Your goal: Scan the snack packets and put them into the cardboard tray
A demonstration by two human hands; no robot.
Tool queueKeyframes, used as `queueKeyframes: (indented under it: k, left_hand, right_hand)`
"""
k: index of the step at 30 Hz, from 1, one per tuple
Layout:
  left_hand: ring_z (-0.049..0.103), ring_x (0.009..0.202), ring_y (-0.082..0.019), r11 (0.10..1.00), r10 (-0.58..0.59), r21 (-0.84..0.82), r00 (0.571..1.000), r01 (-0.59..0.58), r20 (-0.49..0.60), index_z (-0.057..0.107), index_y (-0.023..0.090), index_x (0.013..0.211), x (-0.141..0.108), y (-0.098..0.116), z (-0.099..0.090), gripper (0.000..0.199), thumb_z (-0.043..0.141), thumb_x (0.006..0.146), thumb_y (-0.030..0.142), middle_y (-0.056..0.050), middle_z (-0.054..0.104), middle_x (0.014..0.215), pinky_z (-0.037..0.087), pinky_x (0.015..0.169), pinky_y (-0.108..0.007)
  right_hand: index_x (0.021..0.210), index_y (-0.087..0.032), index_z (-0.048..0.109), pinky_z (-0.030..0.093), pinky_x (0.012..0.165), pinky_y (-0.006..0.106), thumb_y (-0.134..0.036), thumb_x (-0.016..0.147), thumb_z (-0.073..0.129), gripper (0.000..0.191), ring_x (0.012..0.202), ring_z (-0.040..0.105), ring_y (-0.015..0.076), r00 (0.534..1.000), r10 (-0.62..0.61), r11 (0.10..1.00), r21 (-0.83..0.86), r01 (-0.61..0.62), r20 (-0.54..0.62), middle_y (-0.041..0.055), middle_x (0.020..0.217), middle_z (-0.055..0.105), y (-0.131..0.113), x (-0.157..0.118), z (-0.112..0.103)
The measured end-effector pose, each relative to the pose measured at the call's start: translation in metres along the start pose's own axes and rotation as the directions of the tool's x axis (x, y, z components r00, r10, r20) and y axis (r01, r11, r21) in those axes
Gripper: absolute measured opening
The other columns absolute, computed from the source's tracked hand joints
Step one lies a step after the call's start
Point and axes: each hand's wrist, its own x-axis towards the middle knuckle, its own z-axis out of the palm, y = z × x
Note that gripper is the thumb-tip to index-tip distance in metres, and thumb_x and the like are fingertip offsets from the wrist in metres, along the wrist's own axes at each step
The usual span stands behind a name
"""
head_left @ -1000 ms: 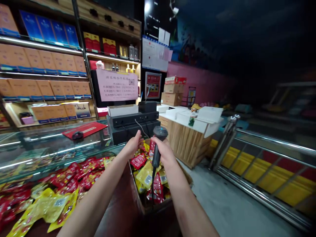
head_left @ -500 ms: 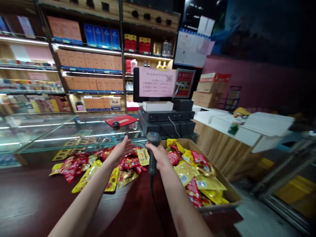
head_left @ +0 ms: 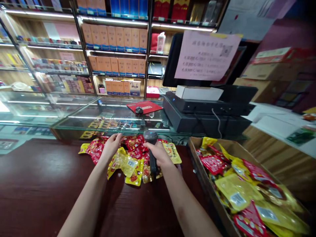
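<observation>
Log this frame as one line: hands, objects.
left hand: open, over snack packets | right hand: gripping barcode scanner | beside: cardboard box

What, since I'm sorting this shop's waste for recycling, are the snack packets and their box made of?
The snack packets look like glossy printed plastic film, creased and shiny. The box seems matte brown cardboard, its rim dull and unprinted.

Room is opening over the dark wooden counter at lower left, beside the left hand. Foil snack packets are lying under that hand and the right hand, which is gripping a barcode scanner. The cardboard box's wall is blocking passage toward lower right, while the glass display case and black register are barring the top.
</observation>
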Motion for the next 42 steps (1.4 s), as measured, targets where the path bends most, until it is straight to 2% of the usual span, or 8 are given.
queueKeyframes:
  k: [4,8,17,25,30,34,39,42]
  left_hand:
    - [0.064,0.080,-0.021,0.999,-0.038,0.033,0.999,0.037,0.032,0.065,0.015,0.093,0.012,-0.019,0.009,0.043,0.065,0.068,0.051,-0.010,0.068,0.092,0.050,0.061,-0.027]
    - [0.065,0.078,-0.020,0.999,-0.010,-0.036,0.999,0.012,0.042,0.066,0.016,0.096,0.010,-0.029,0.016,0.041,0.070,0.065,0.042,-0.011,0.067,0.100,0.051,0.062,-0.028]
    - [0.063,0.067,-0.019,0.972,0.159,0.171,0.987,-0.162,0.032,0.072,0.018,0.085,0.000,-0.019,0.016,0.033,0.077,0.058,0.037,-0.006,0.071,0.077,0.046,0.062,-0.026]
    - [0.061,0.058,-0.011,0.970,-0.057,-0.206,0.947,0.127,0.317,0.064,0.015,0.087,-0.023,0.011,0.032,0.039,0.080,0.057,0.035,-0.004,0.070,0.078,0.048,0.056,-0.022]
    - [0.059,0.055,-0.011,0.977,-0.021,-0.182,0.899,0.111,0.437,0.063,0.016,0.082,-0.038,0.019,0.057,0.036,0.079,0.059,0.038,0.000,0.066,0.067,0.047,0.054,-0.022]
    - [0.061,0.060,-0.012,0.991,0.003,-0.123,0.888,0.060,0.459,0.069,0.015,0.088,-0.039,0.026,0.075,0.037,0.076,0.063,0.040,-0.005,0.071,0.078,0.045,0.055,-0.021]
    - [0.063,0.064,-0.013,0.973,-0.009,-0.203,0.896,0.110,0.444,0.068,0.015,0.098,-0.037,0.036,0.084,0.041,0.078,0.063,0.034,-0.004,0.071,0.078,0.047,0.061,-0.022]
    - [0.063,0.064,-0.013,0.911,-0.037,-0.336,0.859,0.239,0.511,0.064,0.016,0.103,-0.037,0.037,0.081,0.037,0.075,0.069,0.028,-0.003,0.069,0.077,0.049,0.063,-0.023]
  right_hand:
    - [0.075,-0.016,0.066,0.039,0.063,0.026,-0.026,0.057,0.070,0.021,0.063,0.051,0.0129,1.000,0.005,0.996,-0.084,-0.004,0.011,-0.0026,0.064,0.062,0.008,0.012,0.001]
    - [0.074,-0.016,0.065,0.038,0.060,0.025,-0.024,0.057,0.069,0.019,0.060,0.051,0.0118,0.997,0.057,0.998,-0.033,-0.055,0.056,-0.0024,0.063,0.060,0.011,0.020,-0.005]
    - [0.074,-0.015,0.067,0.042,0.062,0.024,-0.018,0.058,0.067,0.017,0.060,0.052,0.0108,0.990,0.052,0.997,0.058,-0.060,0.133,-0.0008,0.064,0.062,0.007,0.020,-0.013]
    - [0.077,-0.015,0.068,0.045,0.070,0.028,-0.024,0.060,0.069,0.019,0.069,0.058,0.0151,0.983,-0.042,0.998,0.057,0.032,0.181,0.0010,0.071,0.066,-0.028,0.006,-0.035]
    - [0.079,-0.016,0.070,0.043,0.074,0.029,-0.024,0.064,0.066,0.017,0.079,0.059,0.0185,0.977,-0.151,0.986,-0.044,0.159,0.153,0.0017,0.074,0.068,-0.043,-0.003,-0.047]
    - [0.081,-0.017,0.072,0.043,0.078,0.031,-0.024,0.066,0.065,0.018,0.087,0.060,0.0210,0.968,-0.208,0.973,-0.076,0.220,0.141,0.0029,0.078,0.070,-0.050,-0.007,-0.054]
    - [0.084,-0.018,0.072,0.044,0.081,0.028,-0.022,0.062,0.067,0.023,0.088,0.062,0.0195,0.986,-0.147,0.989,0.036,0.144,0.082,0.0034,0.084,0.071,-0.053,-0.006,-0.061]
    - [0.084,-0.017,0.072,0.046,0.078,0.026,-0.021,0.062,0.067,0.023,0.084,0.062,0.0178,0.990,-0.074,0.978,0.205,0.049,0.117,0.0029,0.082,0.071,-0.051,-0.002,-0.064]
